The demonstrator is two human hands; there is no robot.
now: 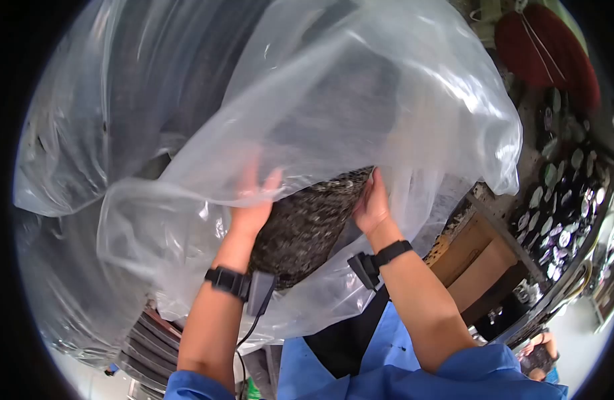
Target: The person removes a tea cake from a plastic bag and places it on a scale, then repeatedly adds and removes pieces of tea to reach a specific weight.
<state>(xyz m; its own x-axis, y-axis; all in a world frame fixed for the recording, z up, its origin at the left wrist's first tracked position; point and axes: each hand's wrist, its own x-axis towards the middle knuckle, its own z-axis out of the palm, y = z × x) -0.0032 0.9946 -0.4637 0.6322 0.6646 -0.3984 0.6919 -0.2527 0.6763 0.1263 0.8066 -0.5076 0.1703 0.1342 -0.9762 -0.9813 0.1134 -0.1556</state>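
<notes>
Flanking a dark mass [300,230] slanting far-right amid clear plastic [307,113], our left hand [251,215] spreads open; our right hand's [372,208] grip we cannot tell.

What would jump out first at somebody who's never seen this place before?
Probably the huge, cloudy see-through plastic, billowing across most of the view. Next comes the dark, rough-looking material at the center, framed between the left hand and the right hand. At the upper right, a rounded red object adds a strong splash of color.
</notes>
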